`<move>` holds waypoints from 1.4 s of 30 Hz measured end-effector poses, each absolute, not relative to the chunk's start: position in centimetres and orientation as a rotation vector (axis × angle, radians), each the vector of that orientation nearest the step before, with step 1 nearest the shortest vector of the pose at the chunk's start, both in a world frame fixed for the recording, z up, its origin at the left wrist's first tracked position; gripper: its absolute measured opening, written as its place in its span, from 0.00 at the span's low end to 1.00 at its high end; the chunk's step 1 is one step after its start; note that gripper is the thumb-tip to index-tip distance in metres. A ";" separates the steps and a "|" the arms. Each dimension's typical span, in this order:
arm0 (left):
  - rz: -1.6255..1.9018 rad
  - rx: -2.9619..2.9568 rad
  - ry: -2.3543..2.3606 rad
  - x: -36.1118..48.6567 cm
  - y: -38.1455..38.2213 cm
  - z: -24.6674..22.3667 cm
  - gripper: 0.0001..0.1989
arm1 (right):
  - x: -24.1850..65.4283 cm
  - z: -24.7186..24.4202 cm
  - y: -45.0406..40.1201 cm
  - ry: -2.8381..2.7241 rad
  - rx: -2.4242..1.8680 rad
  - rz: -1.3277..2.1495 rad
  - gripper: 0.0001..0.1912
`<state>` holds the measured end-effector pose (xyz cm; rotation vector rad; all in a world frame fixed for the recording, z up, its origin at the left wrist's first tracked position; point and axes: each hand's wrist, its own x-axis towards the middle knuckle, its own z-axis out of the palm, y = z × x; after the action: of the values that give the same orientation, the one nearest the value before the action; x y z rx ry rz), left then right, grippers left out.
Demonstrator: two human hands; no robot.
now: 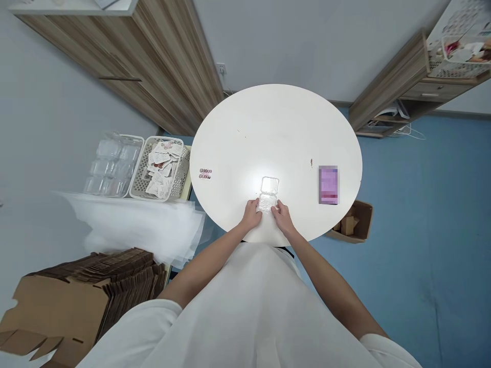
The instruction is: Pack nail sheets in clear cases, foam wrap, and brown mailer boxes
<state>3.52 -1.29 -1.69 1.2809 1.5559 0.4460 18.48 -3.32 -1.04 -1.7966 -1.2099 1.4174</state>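
A small clear plastic case [269, 186] lies open on the white oval table [276, 128], its lid folded back away from me. My left hand [251, 213] grips the left edge of the lower half. On the opposite side, my right hand [283, 216] pinches the lower right edge. Whether anything lies inside the clear case is too small to tell. A small sheet with rows of dark reddish pieces [205, 174] rests near the table's left edge. Toward the right edge lies a purple and pink package [329, 185], blurred.
Left of the table stand a basket of small packets [180, 176], a basket of clear boxes [111, 166], white sheets [141, 225] and folded cardboard [57, 312]. A cardboard box [364, 222] sits below the table's right side. Wooden cabinets flank the back.
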 end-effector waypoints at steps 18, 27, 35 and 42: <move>0.288 1.785 1.853 -21.9 8.6 -0.4 0.22 | 0.2 -0.4 7.5 -1.920 -1.740 1.217 0.26; 0.062 1.773 1.668 -22.5 12.9 -1.4 0.35 | -5.2 -2.7 12.3 -2.030 -1.889 1.110 0.32; 0.195 1.699 1.617 -22.5 12.8 -1.8 0.30 | -5.7 -2.4 12.9 -2.101 -2.018 1.071 0.29; 0.356 1.666 1.626 -22.2 11.4 -2.0 0.28 | -5.3 -2.4 12.0 -2.077 -1.818 1.077 0.27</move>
<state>-22.21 11.40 -2.03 1.6660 1.6258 0.3563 -5.26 11.96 -2.39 -1.8182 -2.0773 1.0766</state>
